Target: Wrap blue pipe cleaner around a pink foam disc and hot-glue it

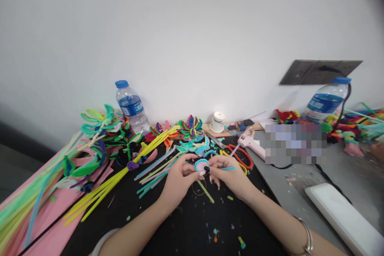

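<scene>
Above the black work mat [180, 224], my left hand [178, 178] and my right hand [232, 176] meet on a small rounded pipe-cleaner loop [201, 165], blue around a pale lilac middle. Fingers and thumbs of both hands pinch it from either side. A blue pipe-cleaner end [228, 168] sticks out to the right across my right fingers. Just below the hands, a yellow-green pipe cleaner [206, 192] lies on the mat. Several cut pipe cleaners [156, 172] are left of my left hand. Behind the hands sits a teal and lilac pipe-cleaner piece [192, 145].
Scissors [214, 140] and a pink glue gun [250, 144] lie behind my right hand. A white paper cup [217, 122] and two water bottles [132, 106] stand along the wall. Pipe-cleaner flowers [192, 127] and long yellow stems [120, 176] spread leftward. A white case [342, 212] lies right.
</scene>
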Demonstrator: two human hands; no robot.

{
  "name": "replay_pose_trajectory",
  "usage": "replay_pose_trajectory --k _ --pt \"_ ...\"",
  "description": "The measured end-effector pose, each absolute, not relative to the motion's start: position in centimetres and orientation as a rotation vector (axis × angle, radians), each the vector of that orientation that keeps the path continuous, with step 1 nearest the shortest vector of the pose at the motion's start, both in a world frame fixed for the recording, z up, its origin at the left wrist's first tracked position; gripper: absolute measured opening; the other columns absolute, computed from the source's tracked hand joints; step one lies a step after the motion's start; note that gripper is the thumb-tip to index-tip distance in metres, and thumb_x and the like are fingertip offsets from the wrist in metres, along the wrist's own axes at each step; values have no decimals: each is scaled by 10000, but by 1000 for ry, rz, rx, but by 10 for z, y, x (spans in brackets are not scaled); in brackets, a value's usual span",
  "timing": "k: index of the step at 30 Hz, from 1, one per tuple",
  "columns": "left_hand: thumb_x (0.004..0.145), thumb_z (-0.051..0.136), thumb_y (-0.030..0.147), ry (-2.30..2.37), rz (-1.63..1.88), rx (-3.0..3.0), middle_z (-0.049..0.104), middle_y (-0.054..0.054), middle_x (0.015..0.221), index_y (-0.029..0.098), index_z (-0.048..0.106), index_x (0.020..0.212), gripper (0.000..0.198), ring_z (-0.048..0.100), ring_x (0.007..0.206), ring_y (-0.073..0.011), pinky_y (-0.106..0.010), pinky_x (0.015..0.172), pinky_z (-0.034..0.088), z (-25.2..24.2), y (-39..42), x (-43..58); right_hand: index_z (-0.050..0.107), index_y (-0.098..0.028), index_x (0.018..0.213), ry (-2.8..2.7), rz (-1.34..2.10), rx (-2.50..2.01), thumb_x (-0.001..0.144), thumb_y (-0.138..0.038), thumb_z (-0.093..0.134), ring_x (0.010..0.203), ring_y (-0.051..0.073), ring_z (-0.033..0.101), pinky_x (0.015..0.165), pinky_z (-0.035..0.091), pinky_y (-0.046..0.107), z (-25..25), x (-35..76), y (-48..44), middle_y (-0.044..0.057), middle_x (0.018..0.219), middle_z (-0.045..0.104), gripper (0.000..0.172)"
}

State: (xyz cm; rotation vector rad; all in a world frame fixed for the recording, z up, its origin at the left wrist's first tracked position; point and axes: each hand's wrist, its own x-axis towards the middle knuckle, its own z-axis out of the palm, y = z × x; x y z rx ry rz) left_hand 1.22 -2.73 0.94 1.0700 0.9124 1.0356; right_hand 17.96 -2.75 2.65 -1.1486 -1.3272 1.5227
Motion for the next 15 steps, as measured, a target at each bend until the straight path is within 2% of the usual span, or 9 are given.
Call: replay_pose_trajectory --k 3,9,13,15 --pt "675 684 170 908 1021 1094 690 -12 743 175 485 995 377 662 671 -173 -321 684 532 11 -28 13 567 -140 786 -1364 1469 -1167 746 -296 619 348 56 448 355 366 173 27 181 -26 -35 528 575 168" --pt "714 651 237 987 999 1199 646 -82 1025 173 519 985 308 669 656 -163 -306 656 527 13 -27 11 575 -149 771 -1507 1252 -1206 760 -236 596 386 62 453 392 366 182 31 185 -25 -36 535 548 90" --pt "772 590 312 1008 1061 1230 616 -95 1082 173 543 987 261 668 713 -170 -297 660 522 19 -25 7 573 -151 796 -1543 1212 -1213 780 -238 575 401 68 460 403 370 188 31 188 -26 -28 555 554 88" --pt "815 525 347 1017 1112 1196 632 -90 1045 176 538 998 250 661 717 -159 -282 649 516 20 -24 5 569 -151 801 -1545 1204 -1209 784 -233 568 401 69 459 401 368 189 30 189 -25 -23 562 561 84"
